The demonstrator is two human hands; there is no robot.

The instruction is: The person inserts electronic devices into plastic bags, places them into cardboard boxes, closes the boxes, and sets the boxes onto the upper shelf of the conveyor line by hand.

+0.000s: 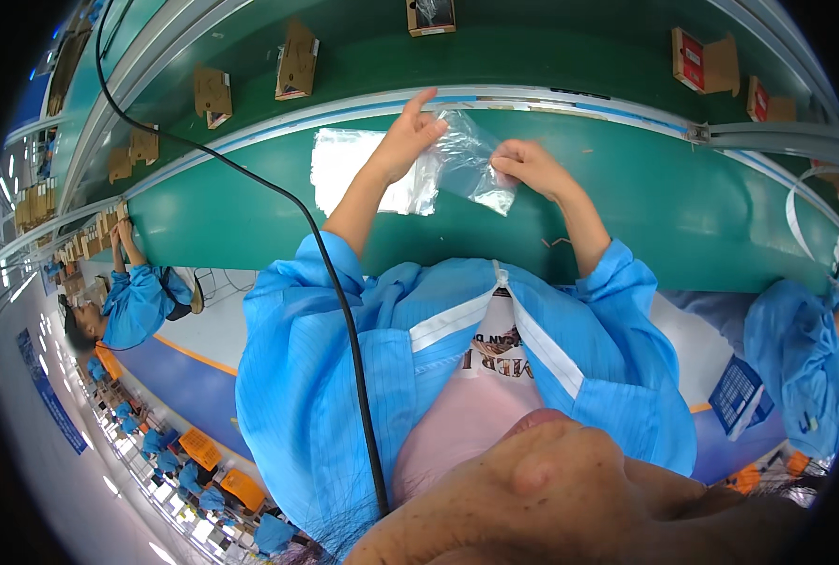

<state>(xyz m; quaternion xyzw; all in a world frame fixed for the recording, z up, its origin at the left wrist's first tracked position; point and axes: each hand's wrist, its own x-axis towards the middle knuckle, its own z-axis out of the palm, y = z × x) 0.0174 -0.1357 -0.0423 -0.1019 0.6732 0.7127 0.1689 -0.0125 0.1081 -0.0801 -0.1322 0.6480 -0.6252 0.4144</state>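
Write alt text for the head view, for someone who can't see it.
A person's right hand pinches a clear plastic bag over a green table, left hand at the bag's other side. More clear bags lie to the left; beyond a metal rail stand open cardboard boxes.

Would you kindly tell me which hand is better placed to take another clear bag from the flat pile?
Probably the left hand: it is right by the pile, while the right hand is farther off, its fingers pinching a loose clear bag.
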